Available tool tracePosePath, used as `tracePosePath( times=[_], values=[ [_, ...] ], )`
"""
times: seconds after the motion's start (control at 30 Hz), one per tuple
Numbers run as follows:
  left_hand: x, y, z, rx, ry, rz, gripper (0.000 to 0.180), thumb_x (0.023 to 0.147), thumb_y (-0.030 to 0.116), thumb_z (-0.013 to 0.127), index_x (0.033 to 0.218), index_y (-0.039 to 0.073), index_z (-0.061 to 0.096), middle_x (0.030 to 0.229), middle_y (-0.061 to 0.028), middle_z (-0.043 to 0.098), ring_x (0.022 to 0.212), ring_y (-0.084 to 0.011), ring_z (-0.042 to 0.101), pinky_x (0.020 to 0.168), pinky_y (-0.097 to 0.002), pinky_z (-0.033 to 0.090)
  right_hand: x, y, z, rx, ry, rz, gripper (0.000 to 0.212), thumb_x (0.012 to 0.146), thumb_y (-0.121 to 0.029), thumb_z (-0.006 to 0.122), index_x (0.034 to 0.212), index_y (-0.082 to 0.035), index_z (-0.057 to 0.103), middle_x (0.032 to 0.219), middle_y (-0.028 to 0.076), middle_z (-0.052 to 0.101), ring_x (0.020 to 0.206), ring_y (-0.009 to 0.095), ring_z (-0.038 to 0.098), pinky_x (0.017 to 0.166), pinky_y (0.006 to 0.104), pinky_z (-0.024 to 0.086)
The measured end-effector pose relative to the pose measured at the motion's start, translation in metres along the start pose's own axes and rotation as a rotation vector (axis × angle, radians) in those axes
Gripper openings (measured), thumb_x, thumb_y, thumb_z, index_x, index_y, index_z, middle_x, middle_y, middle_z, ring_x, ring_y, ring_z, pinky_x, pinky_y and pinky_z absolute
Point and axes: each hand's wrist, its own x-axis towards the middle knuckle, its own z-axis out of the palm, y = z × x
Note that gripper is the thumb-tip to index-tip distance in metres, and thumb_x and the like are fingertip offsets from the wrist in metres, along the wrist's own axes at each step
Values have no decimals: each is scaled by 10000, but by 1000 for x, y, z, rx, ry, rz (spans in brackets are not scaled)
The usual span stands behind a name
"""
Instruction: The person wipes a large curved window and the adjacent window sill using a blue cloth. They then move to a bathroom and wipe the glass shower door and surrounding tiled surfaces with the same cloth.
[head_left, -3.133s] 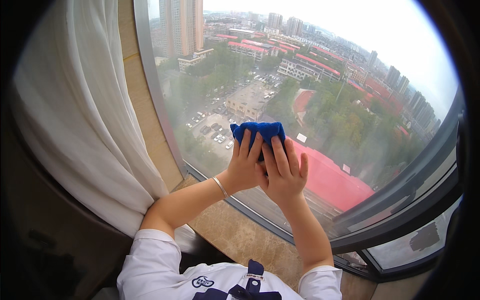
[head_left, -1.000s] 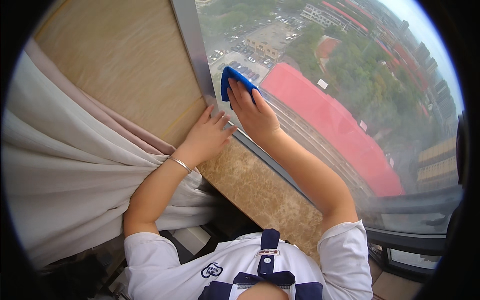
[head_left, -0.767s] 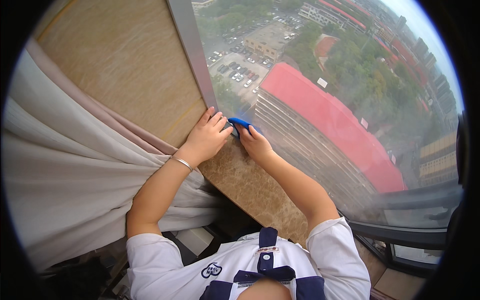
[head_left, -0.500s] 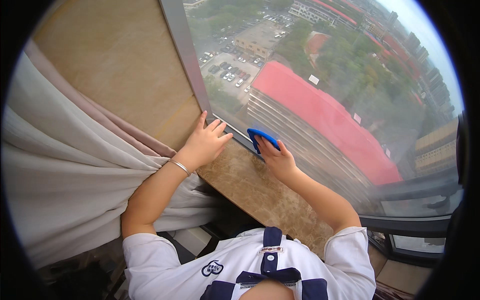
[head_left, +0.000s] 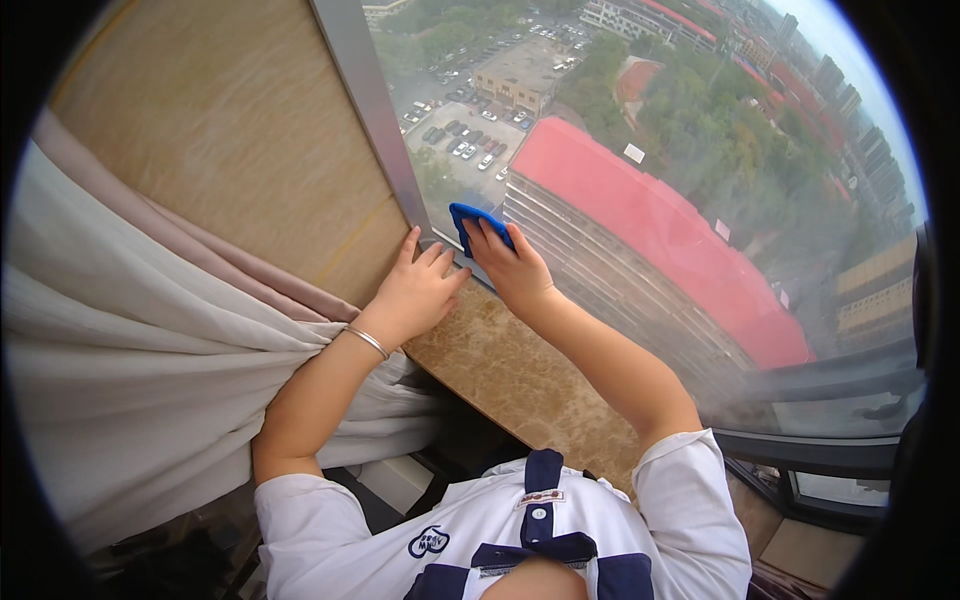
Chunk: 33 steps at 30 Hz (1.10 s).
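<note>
My right hand [head_left: 510,270] presses a folded blue cloth [head_left: 478,222] against the lower left part of a large window pane [head_left: 600,150]. Its fingers lie over the cloth and partly hide it. My left hand [head_left: 415,290] rests with fingers spread at the corner where the grey window frame [head_left: 365,110] meets the sill. A silver bangle circles that wrist. Below both hands runs the brown marbled sill [head_left: 520,370]. The glass looks hazy, with buildings and parked cars far below outside.
Pale curtains [head_left: 150,380] hang bunched at the left, touching my left forearm. A tan stone-patterned wall [head_left: 230,150] stands beyond them. At the lower right a dark window frame [head_left: 810,450] crosses the view. Under the sill is a dark space with a whitish box-like thing [head_left: 390,485].
My right hand has moved the blue cloth up and to the left along the glass, closer to the frame. The left hand stays at the corner, almost unmoved.
</note>
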Motion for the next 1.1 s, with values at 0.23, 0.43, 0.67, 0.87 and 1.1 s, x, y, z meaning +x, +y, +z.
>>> tracePosePath(
  times=[0.23,0.43,0.67,0.87,1.1],
  values=[
    [3,4,2,-16,2,5,430,871,332,689,1273,191,631,1285,-85,586,1284,-251,493,1157,-646,197,-8,36,-42,28,-100,-25,424,846,-299,584,1237,-178,693,1511,-52,472,1443,132,305,1207,521,-24],
    [-2,10,1,-31,-30,30,434,869,334,694,1275,196,628,1297,-79,564,1276,-237,487,1150,-658,206,82,84,-82,147,207,255,308,858,-233,582,1107,-137,734,1452,-19,540,1364,174,441,1201,455,169],
    [-1,5,23,62,-18,63,444,857,333,699,1268,182,624,1271,-85,568,1289,-265,475,1145,-649,227,52,3,-11,107,-58,-15,428,866,-267,563,1250,-118,680,1544,46,433,1416,205,361,1202,418,185],
    [-7,9,35,41,-71,104,405,860,342,697,1223,175,633,1239,-91,596,1282,-279,506,1145,-633,241,42,-40,16,243,-475,-332,491,898,-319,535,1310,-73,640,1589,98,363,1463,235,304,1224,421,111],
    [-13,18,31,-27,-305,89,396,871,349,691,1224,179,638,1250,-101,603,1233,-280,532,1128,-600,286,2,-75,24,588,-609,-72,474,845,-238,605,1289,-71,604,1440,124,533,1290,255,489,1120,430,298]
  ],
)
